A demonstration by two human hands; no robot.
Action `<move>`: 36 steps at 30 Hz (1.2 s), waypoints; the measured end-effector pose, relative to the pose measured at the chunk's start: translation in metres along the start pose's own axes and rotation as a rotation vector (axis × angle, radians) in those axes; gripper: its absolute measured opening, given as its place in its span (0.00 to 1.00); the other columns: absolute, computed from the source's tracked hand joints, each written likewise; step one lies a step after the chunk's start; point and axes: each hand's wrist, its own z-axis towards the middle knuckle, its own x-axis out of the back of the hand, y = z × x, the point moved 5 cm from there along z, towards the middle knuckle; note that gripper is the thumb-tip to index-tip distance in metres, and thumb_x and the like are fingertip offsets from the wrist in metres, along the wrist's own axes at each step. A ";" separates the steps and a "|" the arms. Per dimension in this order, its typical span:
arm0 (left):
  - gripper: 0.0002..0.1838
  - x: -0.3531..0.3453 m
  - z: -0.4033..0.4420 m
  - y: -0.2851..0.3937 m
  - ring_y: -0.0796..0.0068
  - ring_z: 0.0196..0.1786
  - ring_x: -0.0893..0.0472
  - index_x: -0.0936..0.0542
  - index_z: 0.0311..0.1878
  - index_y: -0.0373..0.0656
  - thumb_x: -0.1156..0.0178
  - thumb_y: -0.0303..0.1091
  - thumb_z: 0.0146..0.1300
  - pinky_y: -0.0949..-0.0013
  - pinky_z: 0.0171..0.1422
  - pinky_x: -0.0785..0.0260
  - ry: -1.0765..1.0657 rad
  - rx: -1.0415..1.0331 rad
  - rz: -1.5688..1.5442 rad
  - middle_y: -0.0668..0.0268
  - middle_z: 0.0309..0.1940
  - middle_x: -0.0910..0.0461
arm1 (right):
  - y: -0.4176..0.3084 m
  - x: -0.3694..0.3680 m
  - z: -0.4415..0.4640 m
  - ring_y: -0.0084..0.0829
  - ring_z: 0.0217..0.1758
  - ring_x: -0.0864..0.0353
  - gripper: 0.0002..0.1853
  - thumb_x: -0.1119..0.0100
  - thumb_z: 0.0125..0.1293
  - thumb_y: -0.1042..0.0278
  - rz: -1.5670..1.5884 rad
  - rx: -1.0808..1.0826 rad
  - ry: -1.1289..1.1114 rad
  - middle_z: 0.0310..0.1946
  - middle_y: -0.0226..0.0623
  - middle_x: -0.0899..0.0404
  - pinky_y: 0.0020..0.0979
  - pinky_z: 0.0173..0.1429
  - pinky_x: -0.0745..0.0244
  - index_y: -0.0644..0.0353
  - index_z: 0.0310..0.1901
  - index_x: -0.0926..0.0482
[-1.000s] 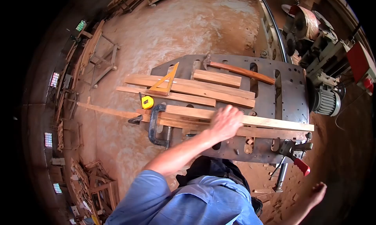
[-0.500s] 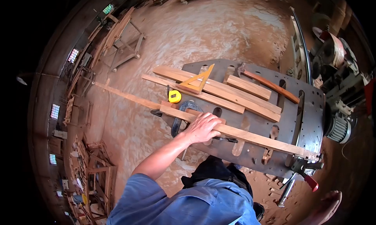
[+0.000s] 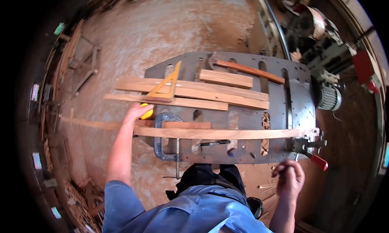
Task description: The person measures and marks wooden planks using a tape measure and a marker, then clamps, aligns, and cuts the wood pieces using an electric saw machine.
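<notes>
My left hand [image 3: 137, 112] has its fingers around a yellow tape measure [image 3: 146, 111] at the left side of the dark metal table [image 3: 190, 148]. Beside the table's near right corner, my right hand [image 3: 289, 178] is raised with its fingers curled together; whatever is in them, if anything, is hidden. A long wooden strip [image 3: 227, 134] runs across the near part of the table. A C-clamp [image 3: 158, 141] sits around its left part, next to a shorter reddish wood piece [image 3: 190, 125]. A yellow triangular square [image 3: 172, 85] rests on boards [image 3: 227, 96] just above my left hand.
A hammer [image 3: 249, 71] and a short wood block [image 3: 225, 78] lie at the table's far side. Near the front edge is a black pen [image 3: 213, 143]. A red-handled toggle clamp [image 3: 319, 161] juts from the near right corner, and a motor [image 3: 329, 97] stands at the right.
My left hand has left the long strip and moved left onto the tape measure. My right hand has come up closer to the table's near right corner. The view has turned.
</notes>
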 end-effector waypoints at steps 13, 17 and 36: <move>0.33 0.067 -0.133 -0.005 0.69 0.50 0.17 0.25 0.68 0.37 0.36 0.41 0.61 0.62 0.53 0.22 0.010 -0.227 -0.887 0.62 0.52 0.19 | 0.067 -0.104 0.009 0.26 0.54 0.15 0.20 0.41 0.78 0.64 -0.166 -0.392 -0.509 0.52 0.41 0.13 0.29 0.56 0.18 0.68 0.63 0.22; 0.33 0.023 -0.229 0.079 0.71 0.55 0.19 0.27 0.70 0.37 0.35 0.31 0.59 0.66 0.62 0.23 -0.246 -0.611 -1.070 0.61 0.57 0.21 | 0.064 -0.165 0.015 0.32 0.71 0.26 0.29 0.46 0.80 0.53 -0.268 -0.342 -0.835 0.68 0.44 0.23 0.34 0.73 0.30 0.65 0.73 0.31; 0.12 -0.084 -0.270 0.098 0.86 0.33 0.24 0.17 0.52 0.37 0.38 0.19 0.66 0.80 0.36 0.31 -0.364 -0.381 -0.967 0.72 0.32 0.20 | 0.077 -0.095 0.033 0.52 0.72 0.26 0.48 0.29 0.61 0.44 -0.907 -0.411 -1.254 0.68 0.56 0.26 0.45 0.76 0.31 0.58 0.77 0.39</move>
